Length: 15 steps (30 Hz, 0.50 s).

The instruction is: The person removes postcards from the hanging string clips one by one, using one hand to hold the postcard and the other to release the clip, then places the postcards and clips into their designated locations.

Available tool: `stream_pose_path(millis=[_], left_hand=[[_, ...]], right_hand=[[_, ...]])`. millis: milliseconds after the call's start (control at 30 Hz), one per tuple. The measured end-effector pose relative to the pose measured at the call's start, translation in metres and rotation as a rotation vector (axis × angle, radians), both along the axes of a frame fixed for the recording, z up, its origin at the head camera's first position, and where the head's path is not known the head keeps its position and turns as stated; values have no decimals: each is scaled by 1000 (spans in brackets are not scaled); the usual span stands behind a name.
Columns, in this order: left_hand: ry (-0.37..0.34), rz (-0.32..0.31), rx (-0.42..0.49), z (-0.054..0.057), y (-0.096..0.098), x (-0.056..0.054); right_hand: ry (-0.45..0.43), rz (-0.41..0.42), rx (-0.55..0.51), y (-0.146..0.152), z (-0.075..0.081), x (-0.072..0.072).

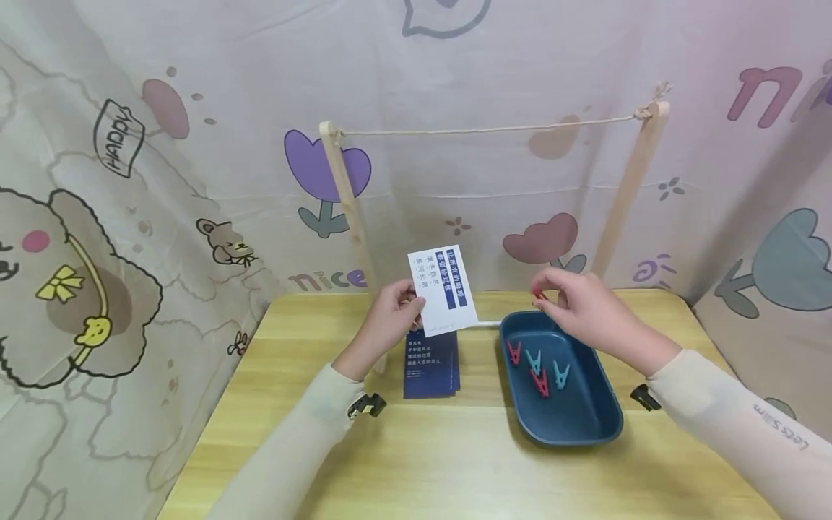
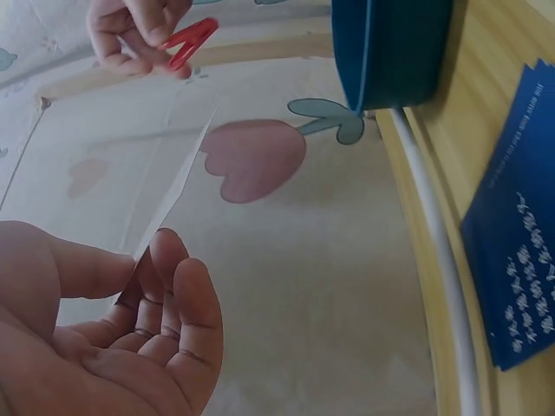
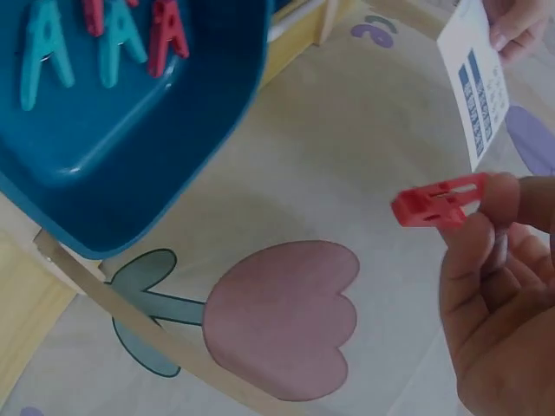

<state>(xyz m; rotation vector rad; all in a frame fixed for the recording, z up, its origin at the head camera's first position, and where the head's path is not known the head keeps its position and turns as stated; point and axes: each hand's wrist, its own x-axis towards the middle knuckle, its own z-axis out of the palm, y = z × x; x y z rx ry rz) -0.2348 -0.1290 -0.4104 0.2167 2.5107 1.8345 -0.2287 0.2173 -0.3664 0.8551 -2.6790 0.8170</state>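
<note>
My left hand [image 1: 393,314] pinches a white card [image 1: 448,292] with dark blue printed text by its left edge, above the table. In the left wrist view the card [image 2: 178,186] is seen nearly edge-on between thumb and fingers. My right hand [image 1: 575,300] pinches a red clothespin [image 3: 438,201] by one end, just above the far end of a dark blue tray [image 1: 565,430]. The card and the clothespin are apart. Red clothespins [image 1: 539,383] and teal clothespins [image 1: 561,374] lie in the tray.
A string [image 1: 481,131] is tied between two wooden posts [image 1: 630,180] behind the hands. Dark blue cards [image 1: 429,375] lie stacked on the wooden table [image 1: 416,455], left of the tray. Printed cloth [image 1: 416,72] hangs behind and at the sides. A white rod [image 1: 489,324] lies near the tray.
</note>
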Motion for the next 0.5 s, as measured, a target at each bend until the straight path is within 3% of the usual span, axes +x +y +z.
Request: stream_pose_path(millis=[333, 500], left_hand=[[-29, 28, -45, -16, -15, -1], [-43, 24, -76, -28, -22, -2]], right_hand=[[-51, 81, 132, -2, -24, 0], [-141, 108, 164, -1, -35, 1]])
